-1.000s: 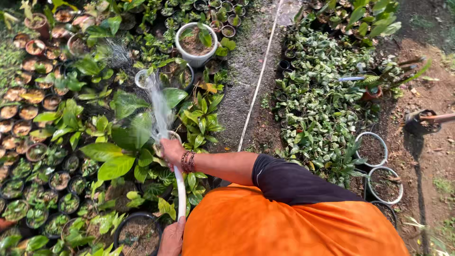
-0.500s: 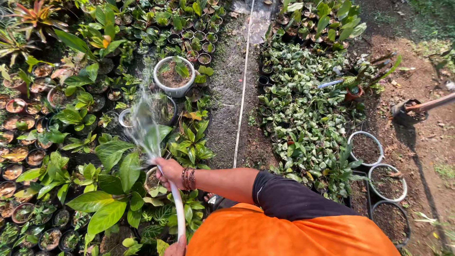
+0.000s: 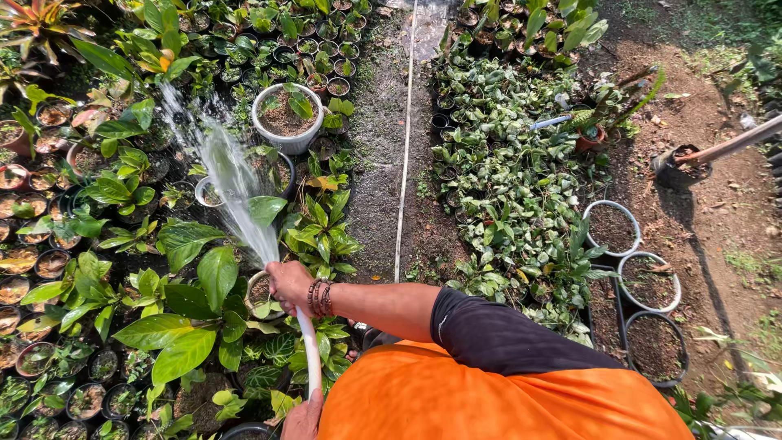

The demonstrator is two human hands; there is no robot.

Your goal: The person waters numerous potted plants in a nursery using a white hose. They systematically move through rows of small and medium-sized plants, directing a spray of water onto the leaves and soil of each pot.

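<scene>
**Watering moves up the plant bed**

Over the left plant bed, the right hand (image 3: 287, 283) is closed around the end of the white hose (image 3: 309, 346), thumb at the outlet, so the water spray (image 3: 224, 175) fans out. The left hand (image 3: 303, 420) sits low at the frame edge, touching the hose; how firmly it grips I cannot tell. Compared with a second ago, the spray now reaches farther left and upward, past the small white pot (image 3: 208, 193), toward the broad-leaf plants, while the big white pot (image 3: 287, 116) stays dry beside it. This suggests the nearer pots are already wet. A thin white string (image 3: 405, 138) runs along the gravel path (image 3: 379, 155).
</scene>
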